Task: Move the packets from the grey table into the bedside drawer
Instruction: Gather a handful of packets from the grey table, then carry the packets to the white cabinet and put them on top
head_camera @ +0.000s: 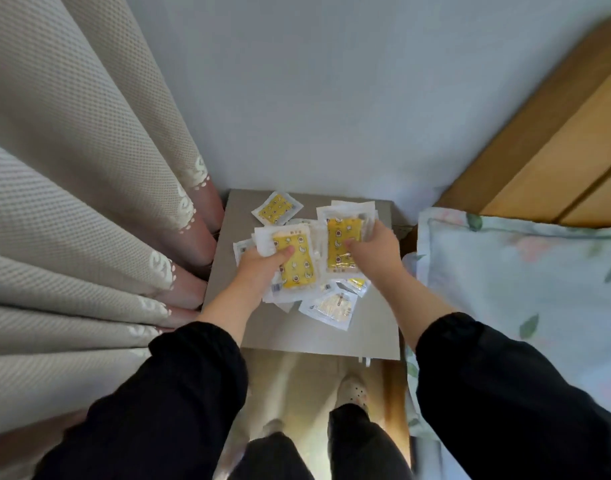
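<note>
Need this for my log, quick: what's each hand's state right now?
Left hand: grips the left packet stack.
Right hand: grips the right packet stack.

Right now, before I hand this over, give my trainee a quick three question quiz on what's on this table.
1. True or false: the left grip and right grip each hold yellow packets.
2. The lone yellow packet lies on the grey table at its: A far left corner, B near right corner, C near edge.
3. What hangs left of the table?
Key: 1 true; 2 A; 3 the curtain.
</note>
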A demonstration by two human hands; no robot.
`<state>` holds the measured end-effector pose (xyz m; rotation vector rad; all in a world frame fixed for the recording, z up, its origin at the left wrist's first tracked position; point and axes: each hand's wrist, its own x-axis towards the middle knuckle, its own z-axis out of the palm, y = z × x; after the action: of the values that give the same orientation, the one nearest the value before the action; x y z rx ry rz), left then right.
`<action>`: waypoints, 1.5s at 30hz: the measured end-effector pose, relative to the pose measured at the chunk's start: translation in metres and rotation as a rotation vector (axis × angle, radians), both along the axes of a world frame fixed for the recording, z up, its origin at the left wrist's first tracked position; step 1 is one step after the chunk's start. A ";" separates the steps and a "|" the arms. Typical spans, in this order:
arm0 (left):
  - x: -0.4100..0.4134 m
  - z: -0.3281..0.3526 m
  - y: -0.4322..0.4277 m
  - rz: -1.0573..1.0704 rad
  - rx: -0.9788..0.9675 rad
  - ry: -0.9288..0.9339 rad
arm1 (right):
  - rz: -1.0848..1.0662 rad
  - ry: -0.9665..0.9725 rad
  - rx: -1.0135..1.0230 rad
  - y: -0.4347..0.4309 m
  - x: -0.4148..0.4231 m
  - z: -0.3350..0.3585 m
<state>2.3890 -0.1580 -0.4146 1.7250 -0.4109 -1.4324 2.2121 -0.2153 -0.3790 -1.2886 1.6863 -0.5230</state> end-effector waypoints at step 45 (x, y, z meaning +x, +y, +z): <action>-0.437 0.074 0.866 -2.135 -0.220 0.027 | -1.897 0.276 0.112 1.100 -0.225 0.070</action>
<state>1.9525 0.7078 -0.3404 0.5247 -2.7032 -2.3466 1.9873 0.8851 -0.3090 0.7720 2.7054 -1.2279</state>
